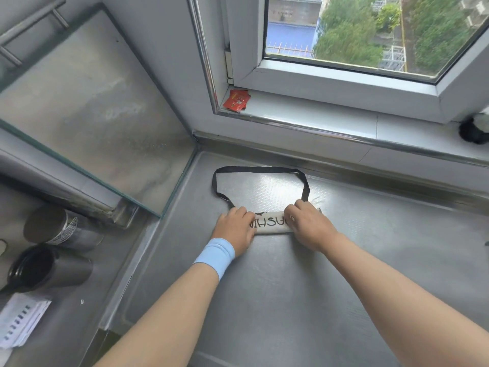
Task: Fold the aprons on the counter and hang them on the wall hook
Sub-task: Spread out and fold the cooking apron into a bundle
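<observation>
A cream apron [271, 224] with black lettering lies rolled into a narrow bundle on the steel counter [291, 300]. Its black neck strap [260, 170] spreads in a loop toward the window. My left hand [234, 229], with a light blue wristband, presses on the bundle's left end, fingers curled over the cloth. My right hand [308, 225] grips the right end the same way. No wall hook is in view.
A glass panel [87, 115] stands at the counter's left edge. Beyond it lie two dark cylinders [53, 250] and a stack of papers [18, 321]. Red packets [236, 100] sit on the window sill, and a black object [473, 129] at its right end.
</observation>
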`<state>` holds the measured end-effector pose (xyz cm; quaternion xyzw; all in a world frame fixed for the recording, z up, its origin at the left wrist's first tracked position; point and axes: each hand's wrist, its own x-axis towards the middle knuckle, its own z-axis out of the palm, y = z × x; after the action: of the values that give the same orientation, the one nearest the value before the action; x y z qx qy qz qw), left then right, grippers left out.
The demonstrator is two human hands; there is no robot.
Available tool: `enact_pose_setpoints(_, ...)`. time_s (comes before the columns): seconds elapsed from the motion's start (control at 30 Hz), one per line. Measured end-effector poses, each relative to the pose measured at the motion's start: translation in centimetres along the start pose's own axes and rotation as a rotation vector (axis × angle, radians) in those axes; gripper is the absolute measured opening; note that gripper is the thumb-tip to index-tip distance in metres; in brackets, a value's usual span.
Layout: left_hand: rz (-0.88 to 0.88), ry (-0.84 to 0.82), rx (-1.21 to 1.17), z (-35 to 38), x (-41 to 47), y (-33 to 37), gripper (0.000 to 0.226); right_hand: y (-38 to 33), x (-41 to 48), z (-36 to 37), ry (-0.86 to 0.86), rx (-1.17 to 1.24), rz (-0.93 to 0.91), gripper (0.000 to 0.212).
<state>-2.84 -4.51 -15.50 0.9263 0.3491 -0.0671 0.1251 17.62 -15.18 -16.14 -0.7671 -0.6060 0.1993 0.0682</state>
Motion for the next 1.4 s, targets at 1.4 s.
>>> enact_pose_setpoints(1.4, 0.162, -0.121, -0.083, 0.5, 3.8, 0.0, 0.061, -0.7, 3.4, -2.0, -0.195, 0.094, 0.074, 0.037)
